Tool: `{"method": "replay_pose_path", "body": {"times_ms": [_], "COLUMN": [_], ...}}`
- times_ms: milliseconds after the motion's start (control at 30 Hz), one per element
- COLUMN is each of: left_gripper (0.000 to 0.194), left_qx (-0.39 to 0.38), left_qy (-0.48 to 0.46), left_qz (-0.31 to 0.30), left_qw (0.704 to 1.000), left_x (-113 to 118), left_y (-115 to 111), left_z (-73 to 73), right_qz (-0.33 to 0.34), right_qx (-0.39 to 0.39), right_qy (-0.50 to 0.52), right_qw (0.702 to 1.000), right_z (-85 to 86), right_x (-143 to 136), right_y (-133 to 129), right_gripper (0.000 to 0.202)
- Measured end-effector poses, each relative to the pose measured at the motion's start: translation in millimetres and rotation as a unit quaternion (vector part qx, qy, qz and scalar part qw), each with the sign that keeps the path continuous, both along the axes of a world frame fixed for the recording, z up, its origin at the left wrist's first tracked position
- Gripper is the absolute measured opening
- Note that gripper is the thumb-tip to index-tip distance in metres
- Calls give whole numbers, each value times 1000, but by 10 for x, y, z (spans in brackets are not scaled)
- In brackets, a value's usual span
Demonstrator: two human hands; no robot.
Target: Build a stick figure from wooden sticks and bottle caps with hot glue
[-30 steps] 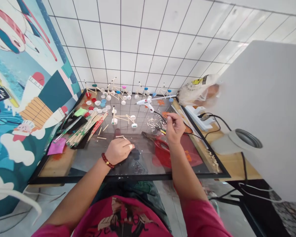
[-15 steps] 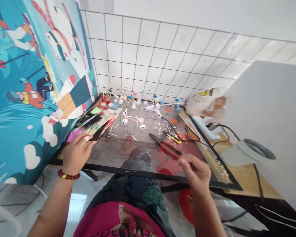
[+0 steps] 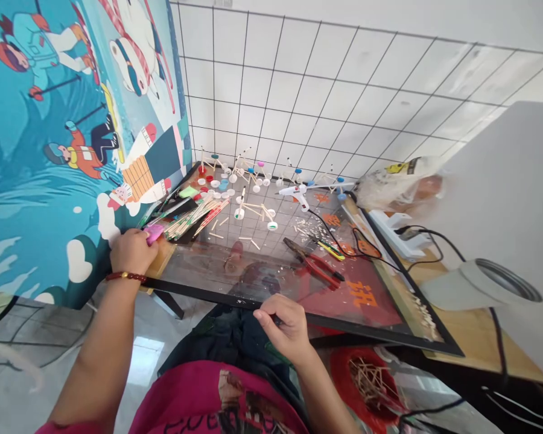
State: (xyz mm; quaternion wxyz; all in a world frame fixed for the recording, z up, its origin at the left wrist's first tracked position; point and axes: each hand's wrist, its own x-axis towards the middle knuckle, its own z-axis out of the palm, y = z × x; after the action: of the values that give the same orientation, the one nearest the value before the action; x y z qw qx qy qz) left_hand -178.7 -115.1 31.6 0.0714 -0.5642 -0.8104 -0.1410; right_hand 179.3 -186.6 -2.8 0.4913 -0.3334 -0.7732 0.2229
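Observation:
My left hand (image 3: 133, 253) reaches to the table's left side and touches a pinkish-purple piece (image 3: 154, 233), perhaps paper or film. Its fingers are mostly hidden behind the hand. My right hand (image 3: 284, 325) is curled closed at the front edge, thumb against the fingers, with nothing visible in it. Thin wooden sticks (image 3: 192, 218) lie in a bundle near the left hand, with short cut pieces (image 3: 248, 242) beside them. In the middle stands a small stick frame (image 3: 256, 208) with white bottle-cap wheels. Red-handled pliers (image 3: 314, 263) lie open on the glass.
A white glue gun (image 3: 296, 194) with a black cord lies farther back. Several stick-and-cap models (image 3: 248, 173) and loose caps (image 3: 215, 184) line the rear. A yellow cutter (image 3: 329, 248), power strip (image 3: 400, 234) and grey lamp head (image 3: 479, 283) are rightward. A red bin (image 3: 339, 367) stands below.
My left hand has moved from beside the stick bundle leftward to the purple piece. My right hand has moved left, away from the pliers, to the front edge. The view has shifted.

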Motion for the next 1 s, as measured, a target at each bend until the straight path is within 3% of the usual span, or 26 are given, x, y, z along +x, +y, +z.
{"method": "replay_pose_path", "body": {"times_ms": [267,367,467,533,667,833,1000], "left_gripper": [31,36,32,26,20,27,26], "left_qx": [-94,-54,4,-5,-30,4,-15], "left_qy": [51,54,40,36,53,133,146], "left_qz": [3,-22,-87,-126,-141,-129,-122], "left_qw": [994,997,995,991,988,983,982], "left_x": [-29,55,140,162,114,-1,-46], "left_y": [-180,-154,88,344,762,836,897], "left_z": [112,186,269,289,210,63,44], "right_qz": [16,15,1,-17,-49,-58,-52], "right_qx": [31,45,41,24,-13,-23,-18], "right_qy": [-93,-113,-103,-86,-61,-52,-87], "right_qw": [995,992,994,996,997,997,995], "right_z": [-55,-25,-32,-58,-106,-104,-108], "right_x": [-49,-30,-7,5,22,17,-8], "right_y": [55,115,180,213,238,232,232], "right_gripper": [22,21,21,24,25,25,24]}}
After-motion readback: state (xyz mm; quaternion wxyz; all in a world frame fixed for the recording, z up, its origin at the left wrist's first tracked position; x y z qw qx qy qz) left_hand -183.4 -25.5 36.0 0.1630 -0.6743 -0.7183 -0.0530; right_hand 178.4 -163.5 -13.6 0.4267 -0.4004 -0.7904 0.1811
